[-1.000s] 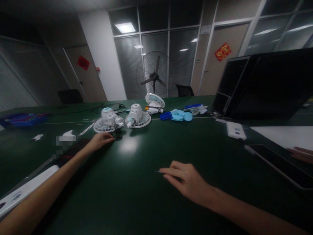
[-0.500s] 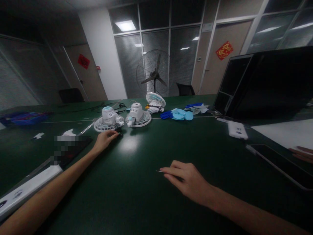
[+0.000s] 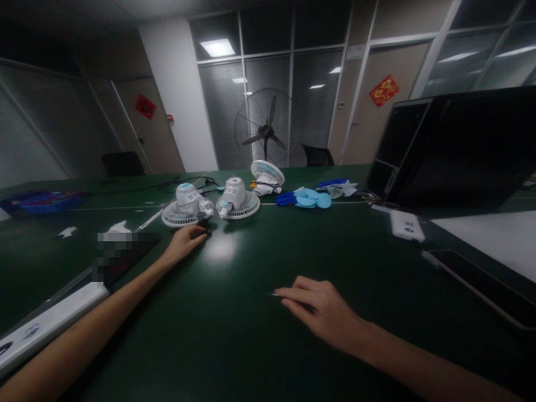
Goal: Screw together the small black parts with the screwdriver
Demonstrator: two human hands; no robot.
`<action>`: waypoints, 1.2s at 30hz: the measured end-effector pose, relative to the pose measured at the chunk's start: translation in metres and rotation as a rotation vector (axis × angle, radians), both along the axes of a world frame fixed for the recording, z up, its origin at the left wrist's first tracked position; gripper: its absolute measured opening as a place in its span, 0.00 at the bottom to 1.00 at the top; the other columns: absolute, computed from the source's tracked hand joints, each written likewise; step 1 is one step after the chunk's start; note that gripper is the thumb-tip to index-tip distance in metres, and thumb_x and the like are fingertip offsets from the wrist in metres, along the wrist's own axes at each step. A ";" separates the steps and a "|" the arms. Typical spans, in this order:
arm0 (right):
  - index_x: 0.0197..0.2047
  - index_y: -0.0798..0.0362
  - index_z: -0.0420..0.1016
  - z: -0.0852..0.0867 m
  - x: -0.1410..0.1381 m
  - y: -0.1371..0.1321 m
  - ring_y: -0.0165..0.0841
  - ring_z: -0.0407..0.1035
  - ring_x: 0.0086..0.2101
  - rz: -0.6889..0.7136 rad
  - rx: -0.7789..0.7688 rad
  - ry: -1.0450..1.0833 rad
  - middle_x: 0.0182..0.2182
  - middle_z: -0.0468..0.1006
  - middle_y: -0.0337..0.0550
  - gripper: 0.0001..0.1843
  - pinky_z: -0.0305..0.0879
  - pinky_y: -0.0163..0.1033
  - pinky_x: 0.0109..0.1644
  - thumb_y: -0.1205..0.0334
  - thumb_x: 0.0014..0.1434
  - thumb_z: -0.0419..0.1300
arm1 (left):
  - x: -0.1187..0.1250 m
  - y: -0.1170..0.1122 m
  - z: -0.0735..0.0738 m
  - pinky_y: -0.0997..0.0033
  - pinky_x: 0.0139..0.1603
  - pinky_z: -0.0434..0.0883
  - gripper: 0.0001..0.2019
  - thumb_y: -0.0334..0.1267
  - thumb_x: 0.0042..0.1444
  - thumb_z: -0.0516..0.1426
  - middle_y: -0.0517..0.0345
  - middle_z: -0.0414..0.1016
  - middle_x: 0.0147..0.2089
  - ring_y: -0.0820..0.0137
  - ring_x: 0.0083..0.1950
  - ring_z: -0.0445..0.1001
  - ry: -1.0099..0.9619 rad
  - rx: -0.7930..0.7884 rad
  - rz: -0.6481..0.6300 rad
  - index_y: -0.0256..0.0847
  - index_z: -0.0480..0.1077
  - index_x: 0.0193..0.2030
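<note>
My left hand (image 3: 184, 242) reaches far forward on the dark green table (image 3: 234, 312) and its fingers close on a small black part (image 3: 204, 231) just in front of a white and light-blue small fan (image 3: 186, 205) lying face down. A second such fan (image 3: 237, 200) lies beside it, a third (image 3: 266, 177) behind. My right hand (image 3: 319, 311) rests on the table nearer me, fingers pinched on a thin small metal object (image 3: 273, 294).
Blue fan blades and blue gloves (image 3: 305, 197) lie past the fans. A dark laptop (image 3: 456, 151) stands at the right, with a white device (image 3: 404, 225) and a dark tablet (image 3: 481, 285) before it. A standing floor fan (image 3: 264, 129) is behind the table.
My left hand slid a little right onto the small black part. Another person's fingers at the right edge have left the view. My right hand has stayed put.
</note>
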State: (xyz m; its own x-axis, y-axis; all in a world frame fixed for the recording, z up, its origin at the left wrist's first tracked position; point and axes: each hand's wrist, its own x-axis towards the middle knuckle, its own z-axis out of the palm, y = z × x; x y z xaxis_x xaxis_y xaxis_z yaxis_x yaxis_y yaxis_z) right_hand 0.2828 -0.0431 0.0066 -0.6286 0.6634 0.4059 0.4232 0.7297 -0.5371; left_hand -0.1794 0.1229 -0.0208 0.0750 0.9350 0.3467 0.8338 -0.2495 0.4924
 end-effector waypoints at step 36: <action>0.62 0.48 0.79 -0.004 0.002 0.002 0.30 0.76 0.37 0.019 -0.006 0.005 0.45 0.81 0.43 0.16 0.73 0.34 0.37 0.64 0.75 0.59 | 0.049 -0.037 0.018 0.60 0.48 0.77 0.17 0.52 0.64 0.60 0.51 0.86 0.47 0.56 0.46 0.83 -0.005 0.087 -0.086 0.42 0.82 0.47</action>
